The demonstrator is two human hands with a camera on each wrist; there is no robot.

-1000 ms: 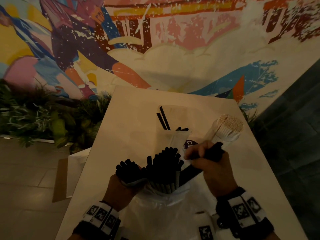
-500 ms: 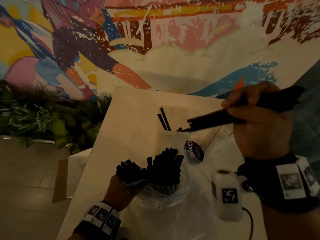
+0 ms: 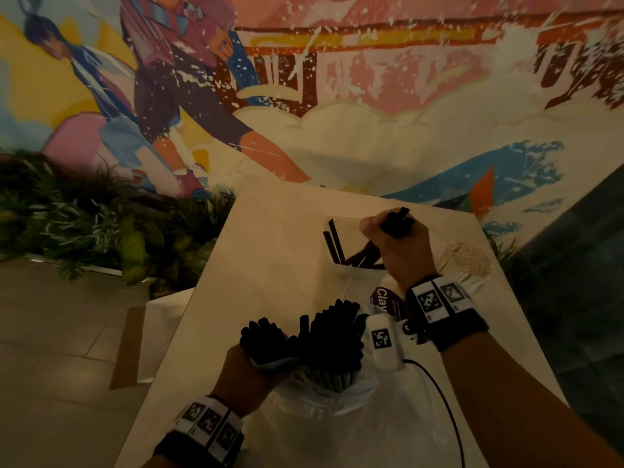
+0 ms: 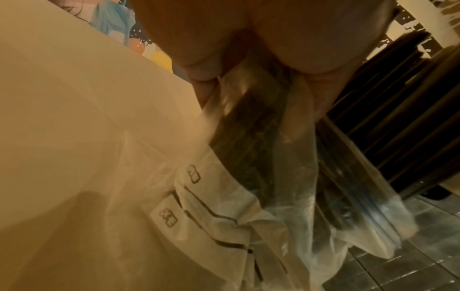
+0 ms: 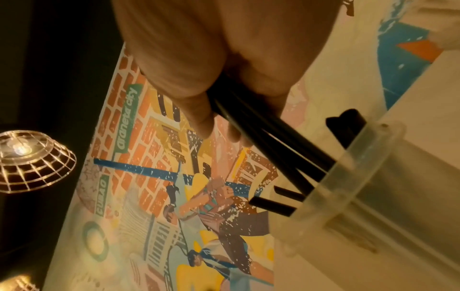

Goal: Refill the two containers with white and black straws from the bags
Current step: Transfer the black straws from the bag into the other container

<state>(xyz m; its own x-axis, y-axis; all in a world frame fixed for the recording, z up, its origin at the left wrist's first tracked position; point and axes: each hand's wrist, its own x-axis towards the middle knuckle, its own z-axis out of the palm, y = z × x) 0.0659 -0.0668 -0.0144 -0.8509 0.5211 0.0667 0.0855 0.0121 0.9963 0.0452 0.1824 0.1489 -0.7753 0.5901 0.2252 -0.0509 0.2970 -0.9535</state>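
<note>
From the head camera, the right hand point(image 3: 400, 246) grips a few black straws point(image 3: 393, 224) whose lower ends sit in the clear container point(image 3: 341, 265) at the far middle of the white table point(image 3: 270, 251). The left hand point(image 3: 250, 376) clutches another bundle beside the plastic bag point(image 3: 334, 396) of black straws, nearer. White straws point(image 3: 467, 260) lie right. The left wrist camera shows fingers point(image 4: 206, 67) curled round straws and bag plastic. The right wrist camera shows fingers point(image 5: 189, 82) pinching straws entering the container's rim point(image 5: 353, 163).

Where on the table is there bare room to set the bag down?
Bare: the table's left half, between its left edge and the clear container. Crowded: the near and right side, with the bag of black straws, both hands and the white straws.
</note>
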